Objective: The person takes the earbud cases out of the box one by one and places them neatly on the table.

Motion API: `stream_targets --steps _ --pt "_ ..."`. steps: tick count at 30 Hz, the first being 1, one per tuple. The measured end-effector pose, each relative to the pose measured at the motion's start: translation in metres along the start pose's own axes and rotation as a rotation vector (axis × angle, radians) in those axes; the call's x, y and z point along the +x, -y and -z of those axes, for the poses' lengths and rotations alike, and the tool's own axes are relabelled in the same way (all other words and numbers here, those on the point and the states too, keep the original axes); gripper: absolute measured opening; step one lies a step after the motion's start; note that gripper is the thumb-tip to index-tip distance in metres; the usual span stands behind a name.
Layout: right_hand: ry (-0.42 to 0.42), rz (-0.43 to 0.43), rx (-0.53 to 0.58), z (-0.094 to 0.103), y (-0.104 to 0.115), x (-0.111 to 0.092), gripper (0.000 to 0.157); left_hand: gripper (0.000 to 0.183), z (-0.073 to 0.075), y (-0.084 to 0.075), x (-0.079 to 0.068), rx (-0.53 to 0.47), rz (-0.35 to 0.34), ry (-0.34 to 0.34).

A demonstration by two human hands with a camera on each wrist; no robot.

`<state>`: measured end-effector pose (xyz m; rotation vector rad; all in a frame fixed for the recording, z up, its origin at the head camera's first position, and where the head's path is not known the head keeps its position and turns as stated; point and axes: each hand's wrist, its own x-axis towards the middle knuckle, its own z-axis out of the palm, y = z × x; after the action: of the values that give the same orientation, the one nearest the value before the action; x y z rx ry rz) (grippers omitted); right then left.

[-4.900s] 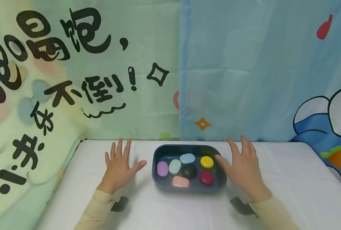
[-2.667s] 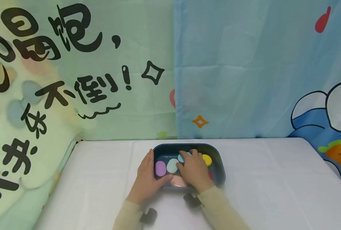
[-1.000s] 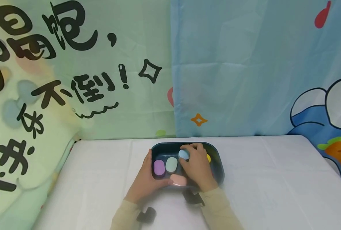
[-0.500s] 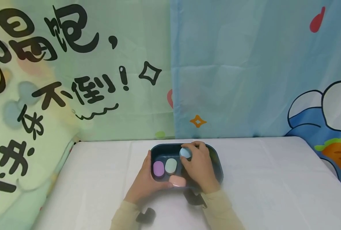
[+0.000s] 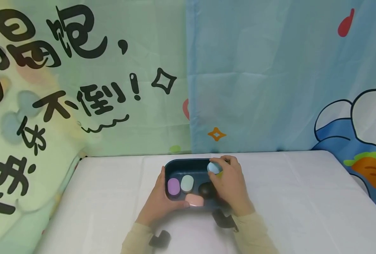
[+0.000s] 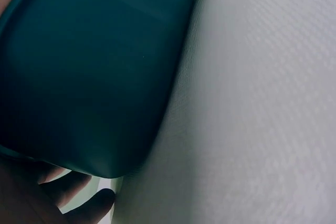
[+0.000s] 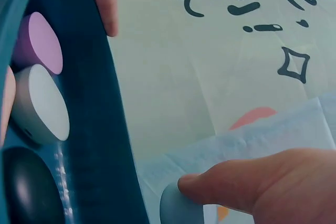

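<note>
A dark teal rectangular tray (image 5: 188, 161) stands on the table. My left hand (image 5: 162, 203) holds its left end, thumb along the front side; fingers show beside its end wall in the left wrist view. My right hand (image 5: 234, 185) pinches a light blue rounded block (image 5: 213, 168) between thumb and fingers, raised over the tray's back right part. Inside lie a purple block (image 5: 173, 186), a pale mint block (image 5: 187, 183), a pink block (image 5: 194, 200) and a black oval piece (image 5: 206, 190). A yellow piece (image 5: 220, 174) peeks out beside my right hand. The red one is hidden.
The white-covered table (image 5: 302, 201) spreads around the tray. Printed cloths, one green with black lettering (image 5: 111, 98) and one blue (image 5: 254, 88), hang behind its back edge. A dark small device (image 5: 161, 240) sits at each wrist.
Both hands have come from beside the tray to it. The right hand has taken hold of the light blue block, lifted it and moved it right, uncovering the black piece.
</note>
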<state>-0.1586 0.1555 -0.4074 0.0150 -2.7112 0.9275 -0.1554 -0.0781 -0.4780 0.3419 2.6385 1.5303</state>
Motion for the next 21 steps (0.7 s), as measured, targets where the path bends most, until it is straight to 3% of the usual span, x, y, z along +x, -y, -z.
stream_targets --steps 14,21 --pt "-0.009 -0.082 0.033 0.032 -0.014 0.000 0.037 0.140 0.000 0.001 0.000 0.013 -0.005 -0.011" --pt "-0.032 -0.086 0.036 0.043 -0.034 0.000 0.036 0.138 -0.001 0.000 -0.001 0.013 -0.010 -0.002"
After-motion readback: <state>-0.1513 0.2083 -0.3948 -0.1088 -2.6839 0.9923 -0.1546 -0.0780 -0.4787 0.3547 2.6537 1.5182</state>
